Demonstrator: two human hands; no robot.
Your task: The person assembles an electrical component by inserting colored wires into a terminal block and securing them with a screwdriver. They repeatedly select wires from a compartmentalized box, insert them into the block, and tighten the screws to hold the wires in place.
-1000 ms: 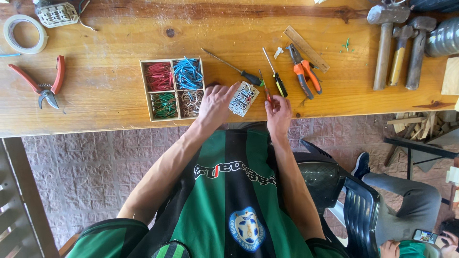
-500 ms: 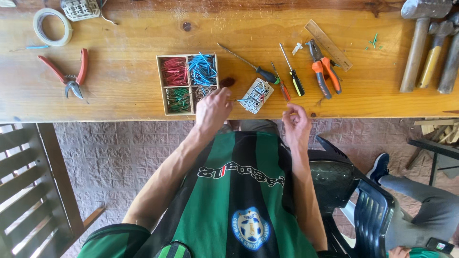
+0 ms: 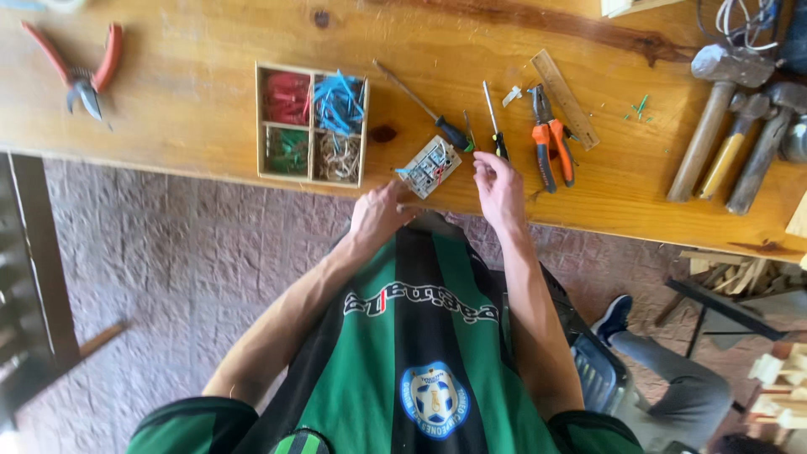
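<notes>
Your left hand [image 3: 378, 214] rests at the near edge of the wooden bench [image 3: 193, 109], fingers loosely curled and holding nothing that you can see, its fingertips just beside the small breadboard [image 3: 429, 166]. Your right hand [image 3: 498, 181] hovers on the other side of that board with the fingers half open and relaxed; whether it pinches a bit of wire is too small to tell. The breadboard lies flat and tilted at an angle near the bench edge, between your two hands, with a few short blue and red wires poking out of it. Judge it as light and stiff, a thin plastic slab that will slide easily on the smooth wood, so pin it by its bare long edges, not by the top where the wires stand. Those wires are thin and springy and will likely bend or pull out if you brush them. To the left, the divided wooden tray [image 3: 311, 124] holds red, blue, green and pale wire pieces in four compartments, close to your left hand. Two screwdrivers [image 3: 424, 108] lie just beyond the board, one handle almost touching your right fingers. The orange pliers [image 3: 551, 139] and a ruler [image 3: 565, 98] sit further right, hammers [image 3: 714, 118] well apart.
</notes>
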